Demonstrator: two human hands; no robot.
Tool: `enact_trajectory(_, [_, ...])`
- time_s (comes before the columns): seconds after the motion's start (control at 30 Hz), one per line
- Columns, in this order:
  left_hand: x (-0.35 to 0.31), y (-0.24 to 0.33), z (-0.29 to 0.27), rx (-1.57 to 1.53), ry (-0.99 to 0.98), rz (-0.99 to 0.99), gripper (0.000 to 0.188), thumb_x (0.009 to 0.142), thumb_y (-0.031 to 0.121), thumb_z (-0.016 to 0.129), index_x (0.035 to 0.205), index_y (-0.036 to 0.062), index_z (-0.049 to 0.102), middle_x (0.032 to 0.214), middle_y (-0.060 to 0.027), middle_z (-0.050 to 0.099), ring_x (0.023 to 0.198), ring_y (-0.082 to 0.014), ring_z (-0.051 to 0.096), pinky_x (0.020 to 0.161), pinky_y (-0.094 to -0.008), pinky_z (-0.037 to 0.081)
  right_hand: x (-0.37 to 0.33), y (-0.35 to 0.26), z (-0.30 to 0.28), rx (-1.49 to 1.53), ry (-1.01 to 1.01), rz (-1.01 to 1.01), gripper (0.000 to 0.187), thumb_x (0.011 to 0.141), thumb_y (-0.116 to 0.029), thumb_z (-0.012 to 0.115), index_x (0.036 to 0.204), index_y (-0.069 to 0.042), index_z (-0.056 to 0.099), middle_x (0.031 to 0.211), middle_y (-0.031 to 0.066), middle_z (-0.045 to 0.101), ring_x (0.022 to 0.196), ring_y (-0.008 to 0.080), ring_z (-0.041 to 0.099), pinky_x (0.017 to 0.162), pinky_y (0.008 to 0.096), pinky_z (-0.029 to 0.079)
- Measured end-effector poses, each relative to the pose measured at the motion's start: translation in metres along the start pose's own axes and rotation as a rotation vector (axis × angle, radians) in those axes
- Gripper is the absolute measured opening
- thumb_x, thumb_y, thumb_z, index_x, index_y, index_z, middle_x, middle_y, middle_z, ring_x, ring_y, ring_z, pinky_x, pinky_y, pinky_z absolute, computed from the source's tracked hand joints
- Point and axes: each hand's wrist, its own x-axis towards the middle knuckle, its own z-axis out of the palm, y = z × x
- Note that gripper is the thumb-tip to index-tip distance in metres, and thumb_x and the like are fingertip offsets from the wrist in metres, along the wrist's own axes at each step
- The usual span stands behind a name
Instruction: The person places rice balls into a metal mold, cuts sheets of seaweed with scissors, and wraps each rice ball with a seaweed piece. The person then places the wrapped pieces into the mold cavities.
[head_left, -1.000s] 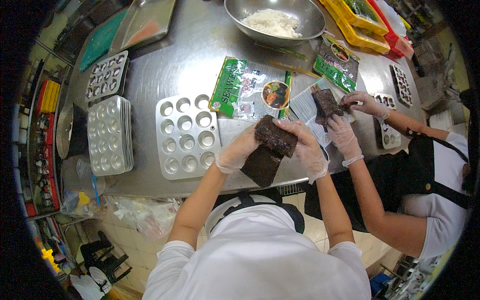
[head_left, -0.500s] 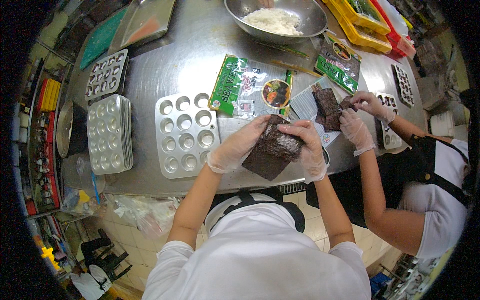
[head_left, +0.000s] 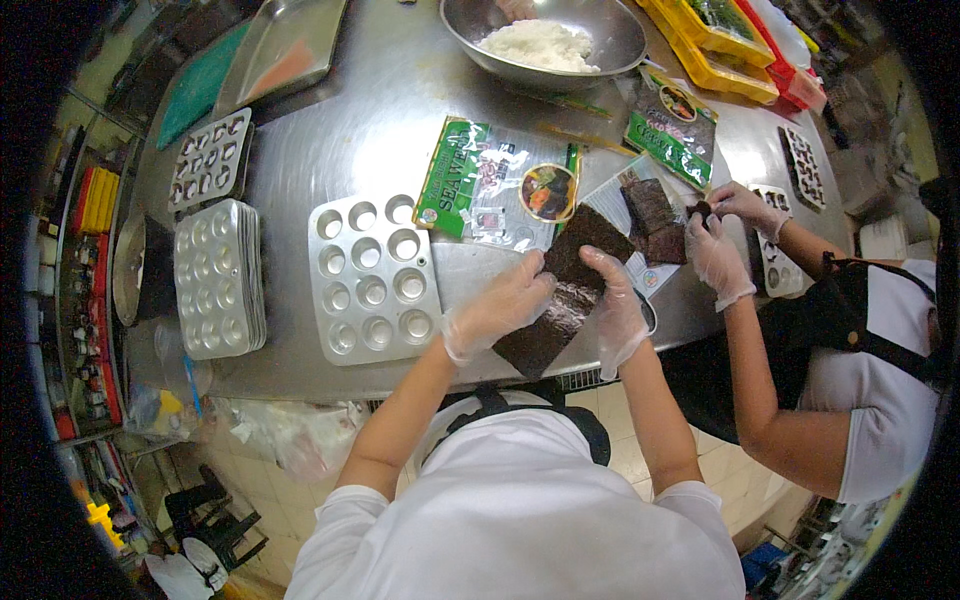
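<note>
Between my two gloved hands is a dark seaweed sheet [head_left: 563, 305], held above the table's near edge and stretched out lengthwise. My left hand [head_left: 507, 298] pinches its left edge. On its right edge, my right hand [head_left: 612, 305] grips with the thumb on top. A green-edged, clear seaweed packet [head_left: 503, 180] lies flat just beyond my hands. To the right, more seaweed pieces [head_left: 652, 215] rest on a pale wrapper. Beside them a co-worker's gloved hands [head_left: 722, 245] hold a small dark piece of seaweed.
An empty muffin tin [head_left: 370, 275] lies left of my hands, with a stack of muffin tins [head_left: 215, 280] farther left. Filled tins [head_left: 212, 160] stand behind it. A steel bowl [head_left: 470, 45] of rice is at the back, near yellow trays [head_left: 735, 60] and a second seaweed packet [head_left: 672, 125].
The seaweed sheet, folded over before, is now opened out into a longer strip. My left hand has moved slightly lower and right. The co-worker's hands have shifted a little.
</note>
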Motion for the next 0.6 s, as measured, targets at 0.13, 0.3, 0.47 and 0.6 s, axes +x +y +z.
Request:
enact_trajectory(0.13, [0.001,-0.008,0.002,0.167,0.004,0.097,0.016,0.083,0.012,0.045,0.091,-0.0018,0.043,0.093,-0.0228,0.044,0.080,-0.0395,0.049,0.069,-0.0435,0.041,0.000,-0.006,0.005,-0.168,0.047,-0.062,0.033,0.075,-0.018,0.063,0.102,-0.001,0.058,0.096,0.0053,0.061,0.085,0.0147,0.058,0.078,0.0296,0.046])
enact_trajectory(0.3, [0.003,-0.002,-0.020,-0.047,-0.103,-0.133,0.025,0.085,0.021,0.042,0.097,-0.0008,0.044,0.087,-0.0220,0.049,0.080,-0.0359,0.050,0.072,-0.0405,0.040,0.004,-0.044,-0.005,-0.416,-0.112,0.015,0.043,0.074,-0.015,0.068,0.111,0.000,0.052,0.098,0.0054,0.060,0.087,0.0129,0.056,0.078,0.0257,0.044])
enact_trajectory(0.47, [0.017,0.010,-0.040,-0.010,-0.384,-0.216,0.036,0.085,0.027,0.042,0.109,0.0004,0.045,0.092,-0.0230,0.054,0.087,-0.0343,0.053,0.077,-0.0375,0.041,0.012,-0.065,-0.011,-0.866,-0.423,0.178,0.044,0.075,-0.024,0.068,0.108,0.002,0.055,0.096,0.0055,0.061,0.085,0.0140,0.055,0.078,0.0265,0.043])
enact_trajectory(0.6, [0.013,0.002,-0.044,-0.121,-0.360,-0.274,0.040,0.085,0.030,0.047,0.112,0.0013,0.045,0.098,-0.0163,0.056,0.090,-0.0279,0.054,0.079,-0.0338,0.041,0.015,-0.067,-0.010,-1.042,-0.283,0.055,0.033,0.075,-0.024,0.067,0.094,0.002,0.061,0.087,0.0072,0.063,0.082,0.0134,0.056,0.075,0.0261,0.043])
